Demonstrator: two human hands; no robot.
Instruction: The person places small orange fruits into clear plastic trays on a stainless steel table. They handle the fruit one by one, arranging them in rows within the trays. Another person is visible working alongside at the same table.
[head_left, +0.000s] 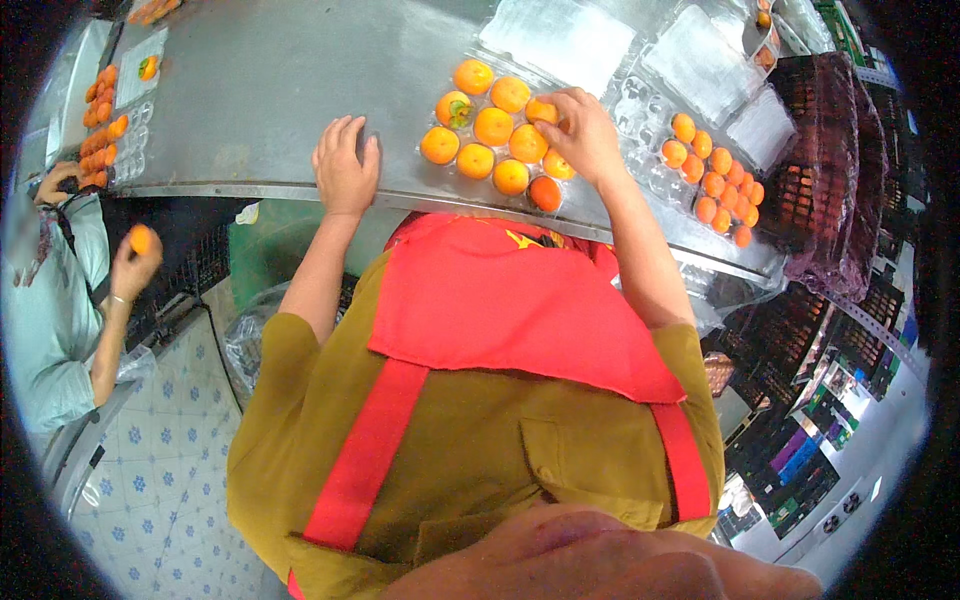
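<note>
Persimmons (493, 127) sit in rows in a clear plastic tray (489, 175) on the metal table before me. One at the left shows its green calyx, and a redder one (545, 193) lies at the near right corner. My right hand (581, 133) is over the tray's right side, its thumb and fingers around a persimmon (541, 111) in the far right part; whether it is lifted I cannot tell. My left hand (347, 166) rests palm down on the table near its front edge, left of the tray, fingers slightly apart and holding nothing.
More persimmons (721, 160) and clear trays (640, 109) lie at the right, with stacked white sheets (559, 37) behind. Black crates (799, 187) under plastic film stand at the far right. At the left a co-worker's hand (133, 266) holds a persimmon beside other filled trays. The table's metal edge (420, 204) is before my body.
</note>
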